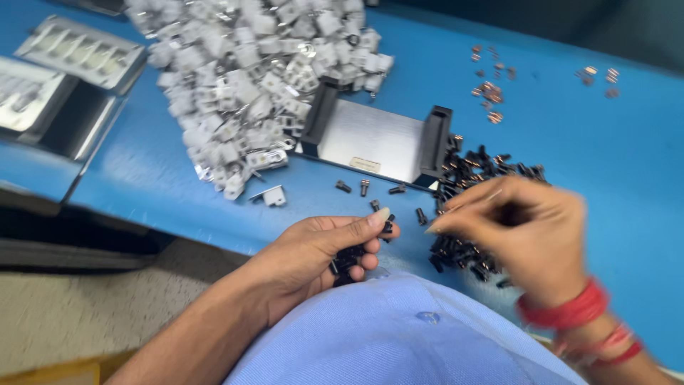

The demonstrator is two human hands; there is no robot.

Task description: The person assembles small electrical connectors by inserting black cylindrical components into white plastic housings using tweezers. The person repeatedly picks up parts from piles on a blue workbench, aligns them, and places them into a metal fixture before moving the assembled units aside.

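Head view: the left hand (313, 260) is curled palm-up at the near edge of the blue counter (605, 164), fingers closed around a small cluster of black screws (349, 258), with the thumb pressed over the top of the cluster. The right hand (524, 239) is motion-blurred and hovers above the pile of black screws (474, 207) that lies on the counter just right of centre; its thumb and forefinger are pinched together toward the left, but whether a part sits between the fingertips cannot be told from the blur. Red bangles (570, 310) encircle the right wrist. The two hands are apart, with a narrow gap of counter between them. A few loose screws (363, 187) lie scattered on the counter between the left hand and a flat metal fixture plate (370, 139) with a black block at each end. The plate stands beyond both hands, and its right block touches the edge of the black screw pile. To the left of and beyond the plate lies a large heap of white plastic housings (242, 85), with one single housing (273, 195) lying apart at its near edge. Small copper-coloured parts (488, 93) are scattered at the far right of the counter, well apart from the hands. Clear compartment trays (78, 53) rest at the far left. A light blue shirt (406, 335) fills the lower foreground.
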